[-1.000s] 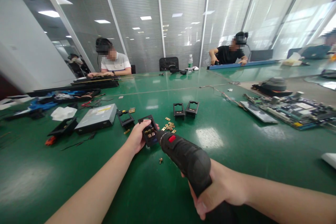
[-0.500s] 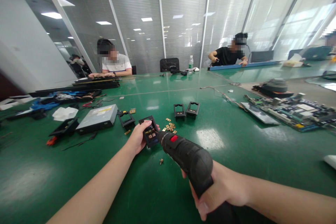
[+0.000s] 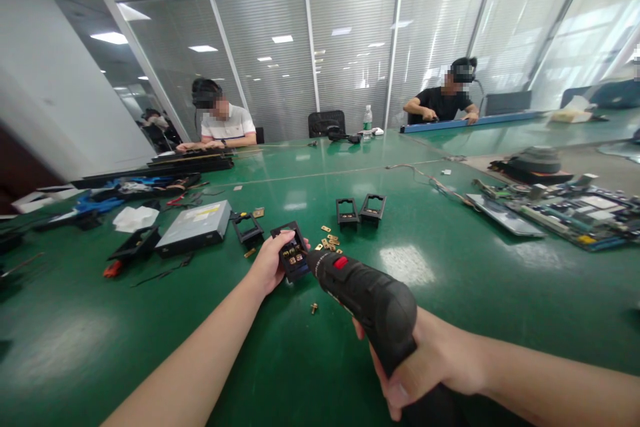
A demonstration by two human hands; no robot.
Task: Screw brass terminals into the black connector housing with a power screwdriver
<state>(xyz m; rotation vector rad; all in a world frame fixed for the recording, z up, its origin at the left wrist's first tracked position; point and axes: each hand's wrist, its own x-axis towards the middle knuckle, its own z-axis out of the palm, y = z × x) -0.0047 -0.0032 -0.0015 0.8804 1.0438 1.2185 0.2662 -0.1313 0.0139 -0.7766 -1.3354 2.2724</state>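
Note:
My left hand (image 3: 271, 263) is closed around a black rectangular housing (image 3: 299, 267) with brass terminals inside, tilted toward me just above the table. In my right hand (image 3: 417, 363) is a black cordless screwdriver (image 3: 373, 293) with a red switch on top. Its nose points at the housing's right side; whether the bit touches a terminal I cannot make out. Small brass plates (image 3: 331, 241) lie in a loose pile behind the tool's nose. Nearer to me, a single screw (image 3: 314, 308) rests on the table. Two black frames (image 3: 373, 207) stand beyond the pile, and another frame (image 3: 248, 231) sits left of the housing.
A silver disc drive (image 3: 194, 229) lies to the left, with a black frame (image 3: 135, 243) and a white tissue (image 3: 135, 218) beside it. Circuit boards (image 3: 587, 210) occupy the right side of the green table (image 3: 280, 360). Two people sit across the table, near a water bottle (image 3: 368, 121).
The whole view has shifted slightly, so things appear a little further right. My hands keep the same hold on the housing and screwdriver. The person at the far right has lowered a hand toward the blue bar.

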